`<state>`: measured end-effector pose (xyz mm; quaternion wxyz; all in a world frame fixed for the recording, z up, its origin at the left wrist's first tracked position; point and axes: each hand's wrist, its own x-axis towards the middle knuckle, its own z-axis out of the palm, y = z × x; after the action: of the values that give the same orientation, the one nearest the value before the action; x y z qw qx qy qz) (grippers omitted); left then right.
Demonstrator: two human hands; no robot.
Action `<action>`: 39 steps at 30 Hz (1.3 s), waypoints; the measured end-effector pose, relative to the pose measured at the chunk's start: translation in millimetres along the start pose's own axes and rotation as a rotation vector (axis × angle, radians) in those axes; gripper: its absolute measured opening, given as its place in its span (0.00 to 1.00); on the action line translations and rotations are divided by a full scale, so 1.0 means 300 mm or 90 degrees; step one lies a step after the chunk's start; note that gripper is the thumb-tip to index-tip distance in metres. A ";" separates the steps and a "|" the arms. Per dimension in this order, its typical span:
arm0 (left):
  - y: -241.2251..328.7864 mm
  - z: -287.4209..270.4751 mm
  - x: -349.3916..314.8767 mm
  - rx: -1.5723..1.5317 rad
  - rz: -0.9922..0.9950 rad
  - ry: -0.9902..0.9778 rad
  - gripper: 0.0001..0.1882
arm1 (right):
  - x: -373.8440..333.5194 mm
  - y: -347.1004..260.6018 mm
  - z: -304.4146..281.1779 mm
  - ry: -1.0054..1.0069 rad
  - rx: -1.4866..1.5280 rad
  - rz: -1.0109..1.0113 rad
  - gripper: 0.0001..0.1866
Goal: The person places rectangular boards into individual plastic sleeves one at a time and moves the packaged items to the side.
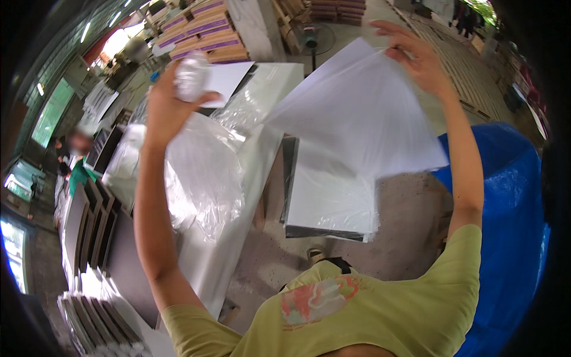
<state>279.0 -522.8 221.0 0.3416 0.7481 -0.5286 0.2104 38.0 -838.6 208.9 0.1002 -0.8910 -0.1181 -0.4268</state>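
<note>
My left hand (165,110) is raised at the left, its fingers wrapped round a shiny clear plastic wad (192,76). Whether that wad is a roll or crumpled film I cannot tell. High at the right, my right hand (419,58) pinches the upper corner of a thin white sheet (363,104), which hangs spread out and blurred by motion. Below the sheet, a stack of flat dark panels (333,202) has a white top under clear film. A clear plastic bag (205,172) lies on the white-covered table (270,140) beneath my left forearm.
Another white sheet (229,80) lies on a dark panel at the table's far end. Dark panels (89,226) stand at the left. A blue tarp (505,232) covers something at the right. Wooden stacks (208,35) stand behind, near a fan (310,38). A person in green (80,172) is far left.
</note>
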 end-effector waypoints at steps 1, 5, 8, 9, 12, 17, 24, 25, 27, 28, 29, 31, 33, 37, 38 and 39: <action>0.064 0.064 0.013 -0.039 0.054 0.001 0.34 | 0.026 -0.049 0.001 -0.009 0.085 0.045 0.01; 0.230 0.360 -0.016 -0.147 0.065 -0.024 0.47 | 0.101 -0.213 -0.012 -0.038 0.000 -0.069 0.04; 0.318 0.556 -0.061 -0.304 0.023 0.046 0.54 | 0.096 -0.303 -0.025 -0.065 0.022 -0.077 0.06; 0.317 0.608 -0.069 -0.324 0.006 0.053 0.53 | 0.098 -0.341 -0.022 -0.076 0.024 -0.112 0.07; 0.326 0.693 -0.078 -0.387 -0.030 0.035 0.50 | 0.079 -0.425 -0.041 -0.108 0.053 -0.158 0.11; 0.312 0.685 -0.110 -0.323 0.046 -0.022 0.35 | 0.050 -0.439 -0.116 -0.200 0.146 -0.010 0.13; 0.338 0.647 -0.046 -0.237 0.126 -0.009 0.34 | 0.037 -0.322 -0.308 -0.185 0.009 0.035 0.12; 0.342 0.635 -0.025 -0.216 0.141 0.012 0.35 | 0.041 -0.299 -0.331 -0.202 -0.049 0.055 0.12; 0.342 0.625 0.034 -0.166 0.188 0.033 0.37 | 0.036 -0.235 -0.374 -0.234 -0.167 0.103 0.12; 0.339 0.615 0.062 -0.139 0.211 0.043 0.38 | 0.035 -0.210 -0.382 -0.220 -0.215 0.113 0.12; 0.344 0.615 0.095 -0.105 0.232 0.063 0.38 | 0.030 -0.183 -0.388 -0.205 -0.266 0.127 0.12; 0.347 0.605 0.135 -0.026 0.276 0.103 0.36 | 0.006 -0.154 -0.379 -0.172 -0.315 0.145 0.12; 0.353 0.592 0.143 0.047 0.313 0.122 0.34 | -0.037 -0.134 -0.378 -0.142 -0.327 0.170 0.11; 0.386 0.611 0.039 0.179 0.365 0.061 0.29 | -0.229 -0.145 -0.325 -0.163 -0.318 0.217 0.08; 0.375 0.619 -0.028 0.196 0.381 0.012 0.29 | -0.284 -0.164 -0.277 -0.168 -0.343 0.189 0.07; 0.350 0.654 -0.109 0.208 0.399 -0.038 0.28 | -0.349 -0.177 -0.222 -0.201 -0.323 0.220 0.07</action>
<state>160.3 -667.4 96.0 0.1204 0.6005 -0.7013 0.3647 -90.5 -819.7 171.8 -0.0730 -0.9495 0.1306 -0.2759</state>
